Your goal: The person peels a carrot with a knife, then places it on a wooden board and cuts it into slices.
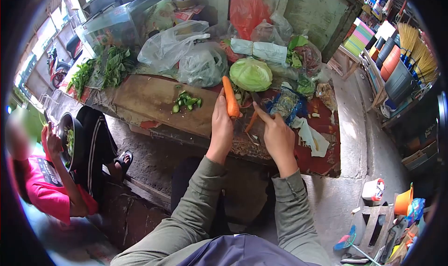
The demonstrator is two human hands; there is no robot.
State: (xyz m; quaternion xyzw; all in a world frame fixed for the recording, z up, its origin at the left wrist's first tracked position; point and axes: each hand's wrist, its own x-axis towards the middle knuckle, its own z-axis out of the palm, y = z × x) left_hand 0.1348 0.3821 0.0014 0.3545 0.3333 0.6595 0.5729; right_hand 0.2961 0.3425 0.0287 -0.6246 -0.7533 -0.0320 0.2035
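Observation:
My left hand point(221, 128) is closed around a peeled-looking orange carrot point(230, 97), held upright over the table's near edge. My right hand point(278, 138) grips a knife point(255, 98), its index finger stretched along it; the handle is hidden in my palm and only a short dark part of the blade shows. Between the hands an orange strip of carrot peel point(251, 123) lies by the edge. A pale green cabbage point(251, 74) sits just beyond the carrot. Left of my left hand, chopped green vegetable pieces point(185, 101) lie on a wooden board point(144, 98).
Clear plastic bags point(203, 64), a red bag point(248, 9) and leafy greens point(116, 66) line the table's back. A blue net bag point(285, 103) and a white wrapper point(311, 138) lie at right. At left, a seated person in pink point(51, 182) holds a dark bowl point(77, 142).

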